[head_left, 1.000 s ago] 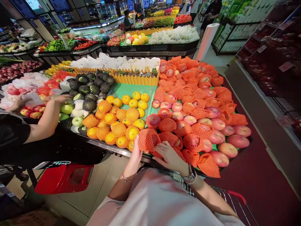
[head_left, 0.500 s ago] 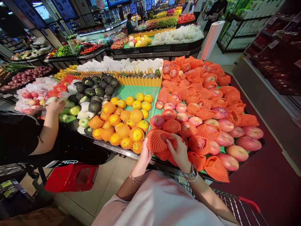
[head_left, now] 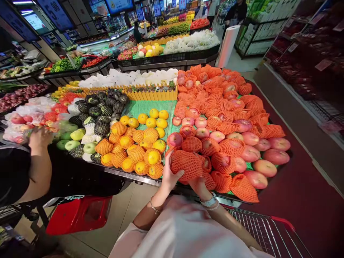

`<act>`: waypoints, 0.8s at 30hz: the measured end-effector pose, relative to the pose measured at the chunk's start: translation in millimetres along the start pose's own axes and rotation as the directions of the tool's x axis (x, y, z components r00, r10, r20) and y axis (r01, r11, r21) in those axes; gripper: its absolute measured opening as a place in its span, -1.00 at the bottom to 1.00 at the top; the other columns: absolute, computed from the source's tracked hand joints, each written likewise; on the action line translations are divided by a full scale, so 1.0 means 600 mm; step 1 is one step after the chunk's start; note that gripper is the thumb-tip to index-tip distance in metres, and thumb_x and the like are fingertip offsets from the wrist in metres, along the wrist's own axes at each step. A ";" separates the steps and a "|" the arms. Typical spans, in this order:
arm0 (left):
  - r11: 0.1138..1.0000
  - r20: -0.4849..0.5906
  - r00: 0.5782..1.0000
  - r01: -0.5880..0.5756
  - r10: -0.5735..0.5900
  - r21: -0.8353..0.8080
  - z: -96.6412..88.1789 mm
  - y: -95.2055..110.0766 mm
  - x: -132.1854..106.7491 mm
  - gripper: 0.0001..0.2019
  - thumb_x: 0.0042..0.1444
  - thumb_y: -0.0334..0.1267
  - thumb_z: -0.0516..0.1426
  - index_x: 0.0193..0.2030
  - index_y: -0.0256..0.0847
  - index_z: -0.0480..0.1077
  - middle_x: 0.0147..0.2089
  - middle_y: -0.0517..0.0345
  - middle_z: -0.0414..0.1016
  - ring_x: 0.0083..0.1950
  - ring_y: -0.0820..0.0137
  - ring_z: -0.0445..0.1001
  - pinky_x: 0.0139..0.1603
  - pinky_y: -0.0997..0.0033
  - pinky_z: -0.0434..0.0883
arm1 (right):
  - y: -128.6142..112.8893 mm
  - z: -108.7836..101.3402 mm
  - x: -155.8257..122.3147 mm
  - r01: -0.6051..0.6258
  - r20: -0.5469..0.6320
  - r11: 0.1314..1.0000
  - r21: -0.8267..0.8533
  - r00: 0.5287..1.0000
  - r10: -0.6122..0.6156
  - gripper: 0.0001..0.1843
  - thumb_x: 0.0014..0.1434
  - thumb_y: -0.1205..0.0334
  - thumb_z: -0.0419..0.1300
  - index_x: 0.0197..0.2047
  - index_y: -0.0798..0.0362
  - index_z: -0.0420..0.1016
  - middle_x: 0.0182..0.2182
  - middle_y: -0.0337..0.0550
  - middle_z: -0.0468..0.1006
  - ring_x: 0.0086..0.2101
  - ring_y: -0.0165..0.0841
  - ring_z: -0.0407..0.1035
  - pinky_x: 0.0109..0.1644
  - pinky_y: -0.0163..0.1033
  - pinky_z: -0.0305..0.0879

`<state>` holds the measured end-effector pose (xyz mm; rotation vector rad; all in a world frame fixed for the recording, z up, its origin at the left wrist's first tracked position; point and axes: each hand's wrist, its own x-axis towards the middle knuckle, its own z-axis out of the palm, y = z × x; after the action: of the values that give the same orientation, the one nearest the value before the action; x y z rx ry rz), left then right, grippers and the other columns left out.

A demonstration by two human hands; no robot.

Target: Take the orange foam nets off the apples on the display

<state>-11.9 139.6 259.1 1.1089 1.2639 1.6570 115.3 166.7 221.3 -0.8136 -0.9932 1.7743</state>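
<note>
In front of my body I hold an apple in an orange foam net [head_left: 187, 165], just above the front edge of the apple display. My left hand [head_left: 172, 175] wraps its left side, thumb lying across the front. Under and behind its right side is my right hand [head_left: 198, 184], whose fingers are mostly hidden by the fruit. The net covers nearly all of the apple. Around and beyond my hands lie more netted apples [head_left: 223, 163] and bare red apples [head_left: 249, 138]. Left of my left hand are yellow-orange citrus fruits [head_left: 136, 153], some netted.
A co-worker's or shopper's arm [head_left: 40, 161] reaches over green apples [head_left: 72, 145] at the left. A red basket [head_left: 80, 215] stands below. My right forearm passes over a wire shopping cart [head_left: 258, 229]. A plastic bag roll [head_left: 228, 46] stands behind the apples.
My right hand has moved from the apple's top right to beneath and behind it. The netted apple has turned. The person at left has moved their hand leftward. The view has shifted slightly.
</note>
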 end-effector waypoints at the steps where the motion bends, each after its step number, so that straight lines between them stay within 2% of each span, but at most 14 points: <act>1: 1.000 0.023 0.999 -0.024 0.024 0.007 -0.001 -0.001 0.003 -0.19 0.02 0.01 0.24 0.33 -0.25 0.02 0.29 -0.16 0.23 0.33 0.08 0.19 0.33 0.08 0.17 | -0.004 -0.004 0.001 -0.053 -0.016 0.991 0.123 0.998 0.055 0.06 -0.10 -0.59 0.05 0.34 -0.17 0.09 0.24 -0.06 0.24 0.20 -0.07 0.20 0.25 0.15 0.20; 3: 0.998 0.050 0.997 -0.061 0.060 0.011 -0.005 -0.006 0.008 -0.15 0.04 0.10 0.19 0.36 -0.28 -0.01 0.31 -0.19 0.20 0.36 0.05 0.15 0.35 0.07 0.14 | -0.016 -0.012 0.003 -0.107 0.005 0.960 0.258 0.994 0.109 -0.08 -0.03 -0.56 0.02 0.26 -0.21 0.24 0.21 -0.12 0.30 0.19 -0.08 0.21 0.21 0.16 0.25; 6: 0.998 0.132 0.989 -0.062 0.062 -0.002 -0.014 -0.018 0.011 -0.11 0.05 0.21 0.15 0.38 -0.30 -0.01 0.37 -0.19 0.11 0.40 0.00 0.06 0.39 0.08 0.09 | -0.032 -0.026 0.008 -0.179 0.125 0.955 0.238 0.980 0.153 -0.30 0.15 -0.37 0.05 0.23 -0.19 0.29 0.19 -0.13 0.34 0.20 -0.16 0.21 0.21 0.10 0.26; 9: 1.000 0.230 0.973 -0.005 0.005 0.000 -0.023 -0.025 0.013 -0.14 0.09 0.19 0.14 0.39 -0.27 -0.02 0.41 -0.15 0.03 0.43 0.03 0.01 0.42 0.09 0.02 | -0.038 -0.032 0.013 -0.255 0.199 0.946 0.200 0.956 0.216 -0.38 0.19 -0.23 0.11 0.23 -0.16 0.30 0.16 -0.14 0.37 0.19 -0.20 0.23 0.23 0.05 0.24; 11: 0.999 0.286 0.958 0.031 -0.038 0.029 -0.026 -0.024 0.020 -0.19 0.10 0.17 0.13 0.36 -0.28 0.06 0.37 -0.17 0.12 0.39 0.04 0.10 0.41 0.05 0.05 | -0.036 -0.029 0.016 -0.262 0.162 0.943 0.205 0.959 0.231 -0.41 0.18 -0.21 0.11 0.20 -0.15 0.32 0.16 -0.17 0.38 0.19 -0.21 0.23 0.24 0.02 0.23; 13: 0.997 0.256 0.964 0.056 -0.068 0.053 -0.027 -0.021 0.029 -0.19 0.04 0.16 0.18 0.33 -0.27 0.12 0.32 -0.18 0.19 0.34 0.03 0.17 0.37 0.03 0.12 | -0.035 -0.024 0.020 -0.227 0.075 0.951 0.208 0.974 0.216 -0.41 0.15 -0.24 0.11 0.16 -0.13 0.35 0.16 -0.19 0.38 0.19 -0.21 0.22 0.25 -0.01 0.22; 16: 0.989 0.160 0.977 0.145 -0.140 -0.023 -0.026 -0.021 0.033 0.02 -0.14 0.07 0.32 0.41 -0.17 -0.05 0.40 -0.14 0.03 0.37 0.05 0.11 0.34 0.08 0.18 | -0.043 -0.021 0.022 -0.130 -0.009 0.984 0.123 0.991 0.132 -0.37 0.14 -0.27 0.08 0.15 -0.09 0.35 0.18 -0.15 0.36 0.21 -0.18 0.19 0.26 -0.02 0.22; 17: 0.967 0.205 0.954 0.240 -0.218 -0.087 -0.026 -0.023 0.030 0.07 -0.18 0.04 0.35 0.42 -0.13 -0.09 0.40 -0.11 0.02 0.37 0.07 0.13 0.32 0.11 0.22 | -0.050 -0.023 0.022 -0.087 0.009 0.994 0.065 0.996 0.087 -0.36 0.16 -0.26 0.07 0.17 -0.07 0.34 0.21 -0.13 0.33 0.23 -0.17 0.17 0.27 -0.02 0.20; 18: 0.920 0.293 0.903 0.366 -0.314 -0.142 -0.027 -0.028 0.023 0.07 -0.21 0.04 0.36 0.40 -0.13 -0.05 0.37 -0.11 0.09 0.33 0.09 0.19 0.27 0.12 0.29 | -0.058 -0.025 0.021 -0.038 0.048 0.999 -0.004 0.998 0.038 -0.35 0.18 -0.25 0.05 0.21 -0.05 0.31 0.23 -0.12 0.29 0.24 -0.16 0.14 0.30 -0.02 0.16; 20: 0.791 0.450 0.765 0.584 -0.461 -0.182 -0.027 -0.040 0.009 -0.08 -0.22 0.14 0.32 0.27 -0.20 0.18 0.20 -0.14 0.34 0.16 0.09 0.39 0.09 0.13 0.43 | -0.078 -0.032 0.019 0.062 0.170 0.985 -0.161 0.985 -0.034 -0.30 0.23 -0.24 0.02 0.32 -0.06 0.18 0.30 -0.11 0.18 0.28 -0.16 0.08 0.35 -0.01 0.05; 21: 0.747 0.476 0.720 0.641 -0.506 -0.175 -0.028 -0.046 0.004 -0.15 -0.23 0.21 0.28 0.17 -0.24 0.28 0.08 -0.16 0.43 0.04 0.10 0.47 -0.02 0.13 0.49 | -0.088 -0.035 0.019 0.119 0.229 0.960 -0.252 0.972 -0.060 -0.27 0.25 -0.25 -0.01 0.37 -0.07 0.09 0.32 -0.11 0.13 0.29 -0.16 0.04 0.38 0.00 -0.03; 22: 0.731 0.472 0.704 0.662 -0.531 -0.166 -0.028 -0.051 0.003 -0.21 -0.22 0.27 0.24 0.06 -0.27 0.34 -0.03 -0.16 0.48 -0.08 0.11 0.52 -0.12 0.12 0.51 | -0.097 -0.038 0.019 0.185 0.270 0.916 -0.355 0.959 -0.089 -0.25 0.27 -0.26 -0.04 0.40 -0.09 0.00 0.35 -0.12 0.07 0.31 -0.17 -0.01 0.41 0.02 -0.13; 23: 0.732 0.454 0.709 0.662 -0.539 -0.163 -0.029 -0.053 0.008 -0.26 -0.18 0.29 0.20 -0.01 -0.28 0.36 -0.10 -0.16 0.50 -0.16 0.14 0.53 -0.18 0.11 0.52 | -0.106 -0.041 0.019 0.252 0.290 0.854 -0.455 0.949 -0.126 -0.25 0.29 -0.26 -0.08 0.42 -0.11 -0.07 0.37 -0.14 0.02 0.34 -0.18 -0.08 0.43 0.03 -0.23; 24: 0.766 0.411 0.743 0.626 -0.528 -0.148 -0.030 -0.052 0.020 -0.32 -0.11 0.29 0.15 -0.05 -0.28 0.36 -0.14 -0.14 0.51 -0.21 0.17 0.53 -0.20 0.10 0.52 | -0.112 -0.045 0.019 0.308 0.287 0.789 -0.532 0.942 -0.174 -0.25 0.30 -0.26 -0.12 0.44 -0.13 -0.12 0.38 -0.15 -0.04 0.36 -0.19 -0.15 0.44 0.04 -0.32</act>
<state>-31.0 151.9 228.3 0.6837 0.9695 1.0528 160.5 202.2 267.3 -0.8032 -1.7561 1.3656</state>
